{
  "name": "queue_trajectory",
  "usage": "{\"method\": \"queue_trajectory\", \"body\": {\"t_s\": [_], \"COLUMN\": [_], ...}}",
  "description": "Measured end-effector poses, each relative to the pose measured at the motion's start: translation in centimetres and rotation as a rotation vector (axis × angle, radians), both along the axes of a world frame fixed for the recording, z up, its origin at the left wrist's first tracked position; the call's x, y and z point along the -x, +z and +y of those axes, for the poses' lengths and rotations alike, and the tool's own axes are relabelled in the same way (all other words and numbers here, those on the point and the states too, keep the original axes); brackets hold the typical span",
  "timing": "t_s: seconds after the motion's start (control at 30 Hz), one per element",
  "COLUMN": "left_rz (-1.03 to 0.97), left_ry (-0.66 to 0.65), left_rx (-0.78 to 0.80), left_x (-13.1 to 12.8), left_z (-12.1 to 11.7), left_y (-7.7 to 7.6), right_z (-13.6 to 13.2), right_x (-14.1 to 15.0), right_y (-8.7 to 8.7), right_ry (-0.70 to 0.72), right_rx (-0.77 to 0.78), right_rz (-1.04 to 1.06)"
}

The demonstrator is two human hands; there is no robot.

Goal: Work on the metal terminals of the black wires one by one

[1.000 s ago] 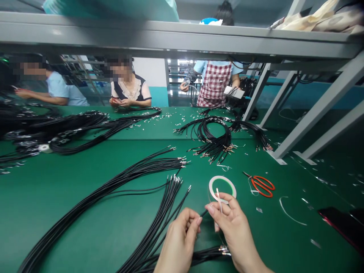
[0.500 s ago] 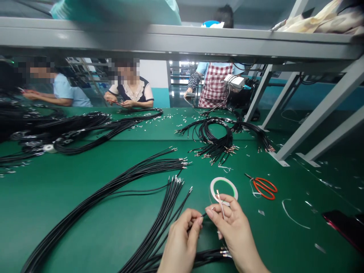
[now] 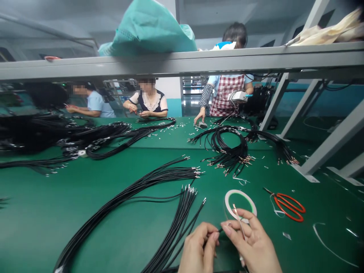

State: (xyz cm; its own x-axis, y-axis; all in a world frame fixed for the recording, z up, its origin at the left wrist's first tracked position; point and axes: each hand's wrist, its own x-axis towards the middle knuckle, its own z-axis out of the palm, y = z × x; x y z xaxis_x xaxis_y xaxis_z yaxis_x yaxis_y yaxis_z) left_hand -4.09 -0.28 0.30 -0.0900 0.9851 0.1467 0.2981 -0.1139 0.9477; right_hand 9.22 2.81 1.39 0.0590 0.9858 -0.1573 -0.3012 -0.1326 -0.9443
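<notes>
The left hand (image 3: 197, 248) pinches a black wire (image 3: 219, 229) between its fingertips, just beside the right hand (image 3: 250, 242), whose narrowly closed fingers (image 3: 231, 227) hold a thin pale strip (image 3: 239, 222) over a white tape roll (image 3: 226, 199) on the green bench mat (image 3: 34, 212), near orange-handled scissors (image 3: 288, 207)

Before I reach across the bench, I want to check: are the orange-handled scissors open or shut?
Shut: the scissors lie with their blades closed into one thin line that tapers to the tip.
</notes>
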Motion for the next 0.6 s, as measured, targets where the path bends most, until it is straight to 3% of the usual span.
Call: {"method": "queue_trajectory", "body": {"t_s": [0.23, 0.33, 0.47, 0.6], "left_rz": [-0.066, 0.037, 0.259, 0.295], "left_ry": [0.046, 0.095, 0.047, 0.051], "left_rx": [-0.013, -0.107, -0.253, -0.301], "left_x": [-0.6, -0.7, -0.4, -0.3], "left_z": [-0.1, -0.2, -0.2, 0.0], "left_y": [-0.6, -0.9, -1.5, -1.7], "right_z": [-0.1, -0.2, -0.1, 0.2], "right_x": [0.4, 0.2, -0.7, -1.3], "right_y": [-0.2, 0.3, 1.1, 1.4], "right_ry": [-0.008, 0.032, 0.005, -0.011], "right_rx": [-0.031, -0.028, -0.044, -0.022], "right_rz": [0.001, -0.064, -0.135, -0.144]}}
